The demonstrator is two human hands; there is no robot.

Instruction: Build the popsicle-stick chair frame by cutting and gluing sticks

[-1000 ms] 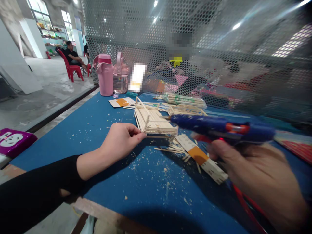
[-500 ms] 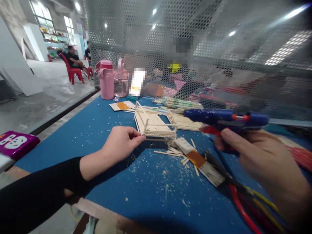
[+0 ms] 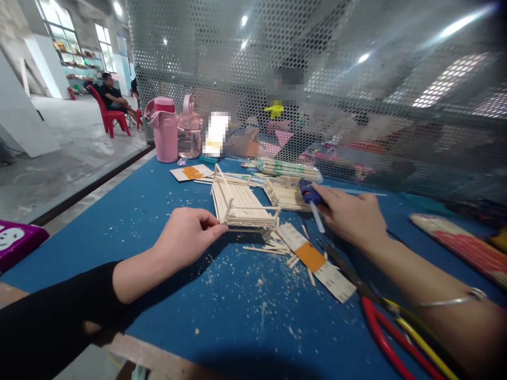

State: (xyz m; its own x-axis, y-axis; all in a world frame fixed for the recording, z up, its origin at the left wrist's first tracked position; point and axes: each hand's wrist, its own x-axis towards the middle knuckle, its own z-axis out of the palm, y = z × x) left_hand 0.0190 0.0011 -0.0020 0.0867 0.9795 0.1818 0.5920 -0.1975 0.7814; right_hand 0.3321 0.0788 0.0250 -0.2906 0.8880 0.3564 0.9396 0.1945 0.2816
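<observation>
My left hand (image 3: 186,235) pinches the near left corner of a small frame of wooden sticks (image 3: 241,199), which has a slatted base and low rails. At the right, my right hand (image 3: 350,215) is around a blue hot glue gun (image 3: 308,191). The gun's back end faces me, with a pale glue stick (image 3: 318,217) poking out; its nozzle is hidden. Beside the gun lies a second flat stick piece (image 3: 283,192). Loose cut sticks (image 3: 277,247) and a white and orange card strip (image 3: 311,257) lie in front of the frame.
Red- and yellow-handled cutting tools (image 3: 372,306) lie near my right forearm. Behind stand a pink flask (image 3: 165,132), a clear bottle (image 3: 190,140) and bagged sticks (image 3: 289,169). A perforated metal screen (image 3: 222,63) borders the table. A purple power strip (image 3: 24,245) is at left.
My right hand has carried the glue gun away from me and turned it, so its back end now points toward me. My left hand still holds the frame's corner. The view has shifted slightly.
</observation>
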